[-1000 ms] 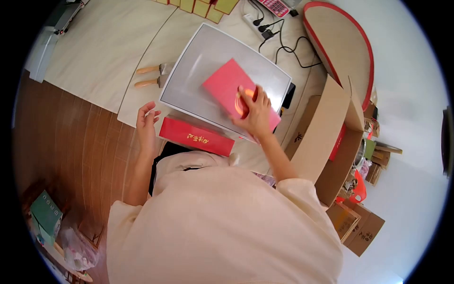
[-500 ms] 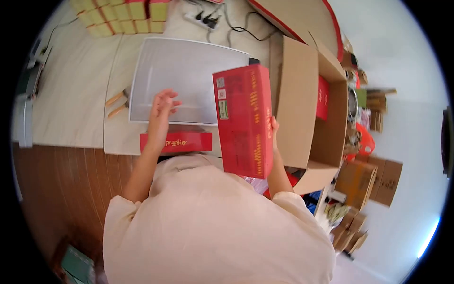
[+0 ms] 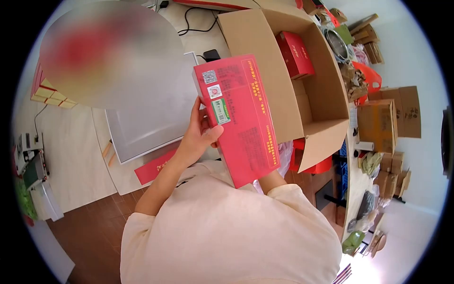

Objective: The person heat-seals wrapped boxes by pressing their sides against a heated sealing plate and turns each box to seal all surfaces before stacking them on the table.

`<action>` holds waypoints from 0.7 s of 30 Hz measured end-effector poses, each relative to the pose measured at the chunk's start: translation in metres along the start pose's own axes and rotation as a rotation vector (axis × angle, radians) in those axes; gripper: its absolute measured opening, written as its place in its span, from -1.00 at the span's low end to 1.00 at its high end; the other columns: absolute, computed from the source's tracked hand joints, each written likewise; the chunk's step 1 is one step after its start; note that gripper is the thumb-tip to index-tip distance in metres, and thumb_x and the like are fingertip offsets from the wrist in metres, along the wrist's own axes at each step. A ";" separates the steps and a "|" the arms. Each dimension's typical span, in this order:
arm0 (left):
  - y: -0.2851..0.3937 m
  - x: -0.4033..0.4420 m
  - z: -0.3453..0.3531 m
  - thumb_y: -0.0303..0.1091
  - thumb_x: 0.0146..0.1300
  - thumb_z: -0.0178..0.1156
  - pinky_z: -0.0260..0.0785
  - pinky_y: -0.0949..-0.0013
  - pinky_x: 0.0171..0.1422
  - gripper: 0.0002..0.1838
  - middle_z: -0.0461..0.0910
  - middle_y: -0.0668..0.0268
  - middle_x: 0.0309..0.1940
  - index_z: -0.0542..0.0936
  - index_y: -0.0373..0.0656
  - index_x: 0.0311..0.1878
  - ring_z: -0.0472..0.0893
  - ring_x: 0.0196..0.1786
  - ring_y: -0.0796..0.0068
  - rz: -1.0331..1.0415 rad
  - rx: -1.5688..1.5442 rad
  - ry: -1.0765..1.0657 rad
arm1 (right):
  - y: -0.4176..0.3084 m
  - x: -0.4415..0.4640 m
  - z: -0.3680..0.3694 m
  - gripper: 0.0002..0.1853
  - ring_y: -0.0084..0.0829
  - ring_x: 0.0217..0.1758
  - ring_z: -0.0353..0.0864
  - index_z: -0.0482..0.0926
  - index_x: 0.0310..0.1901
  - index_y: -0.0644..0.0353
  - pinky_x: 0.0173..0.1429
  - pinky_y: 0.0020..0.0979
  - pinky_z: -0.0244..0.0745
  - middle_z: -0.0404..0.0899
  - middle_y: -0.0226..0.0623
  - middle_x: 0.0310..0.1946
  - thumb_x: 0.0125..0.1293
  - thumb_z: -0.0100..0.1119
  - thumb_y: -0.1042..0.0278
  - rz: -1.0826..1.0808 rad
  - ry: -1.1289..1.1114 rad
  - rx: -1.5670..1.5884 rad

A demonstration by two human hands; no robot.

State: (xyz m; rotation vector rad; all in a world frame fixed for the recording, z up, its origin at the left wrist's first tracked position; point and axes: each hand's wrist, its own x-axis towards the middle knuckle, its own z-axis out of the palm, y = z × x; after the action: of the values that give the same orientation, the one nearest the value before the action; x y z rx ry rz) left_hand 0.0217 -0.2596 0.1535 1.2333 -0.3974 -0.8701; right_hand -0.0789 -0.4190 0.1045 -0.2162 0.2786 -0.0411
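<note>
Red card seems to make up the long box (image 3: pixel 236 123) held up in front of the person's chest, near the open side of the big brown carton (image 3: pixel 326 104). It leans a little, with its wide face, gold words and stickers turned up to the eyes. It looks stiff, with flat sides and sharp corners, and I think it is not very heavy. The smooth skin may be a bit slippery, and a hard squeeze could dent the sides. The best place to hold it is by both long sides, near the middle, or with a palm under it.

The left hand (image 3: pixel 201 137) is partly closed on the long side next to it. Its thumb presses on the face, close to the edge, and its bent fingers touch the side. The right arm (image 3: pixel 272 181) goes behind the low end. The right hand is hidden there, so I cannot tell if it is open or closed, or just where it touches.
</note>
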 end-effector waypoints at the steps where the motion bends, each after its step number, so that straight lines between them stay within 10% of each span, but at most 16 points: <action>1: -0.001 0.007 0.005 -0.07 0.25 0.27 0.33 0.30 0.18 0.01 0.30 0.13 0.22 -0.20 -0.23 0.50 0.43 0.11 0.41 -0.001 0.017 -0.012 | -0.008 -0.002 0.000 -0.27 -0.38 0.18 0.49 0.31 0.30 0.19 0.24 -0.29 0.42 0.46 -0.22 0.19 0.36 -0.17 -0.30 -0.010 0.010 -0.011; 11: 0.034 0.088 0.035 0.01 0.25 0.22 0.37 0.33 0.14 0.00 0.43 0.13 0.09 -0.16 -0.27 0.49 0.54 0.03 0.40 0.056 0.052 0.195 | -0.124 -0.028 0.025 -0.23 -0.41 0.34 0.35 0.15 0.39 0.31 0.39 -0.33 0.27 0.32 -0.16 0.32 0.45 -0.28 -0.25 -0.016 0.153 -0.571; 21: 0.050 0.144 0.086 0.19 0.31 0.06 0.20 0.27 0.34 -0.14 0.35 0.19 0.26 0.09 -0.27 0.44 0.42 0.25 0.40 0.114 0.179 0.057 | -0.202 -0.022 0.026 -0.48 -0.44 -0.07 0.66 0.45 0.12 0.35 0.05 -0.41 0.59 0.60 -0.12 -0.03 0.33 0.15 0.05 -0.210 0.205 -0.484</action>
State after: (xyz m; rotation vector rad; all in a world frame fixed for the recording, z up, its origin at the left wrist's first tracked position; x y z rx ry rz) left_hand 0.0700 -0.4206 0.2013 1.3831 -0.5032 -0.7118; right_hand -0.0944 -0.6096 0.1790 -0.7243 0.4684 -0.2055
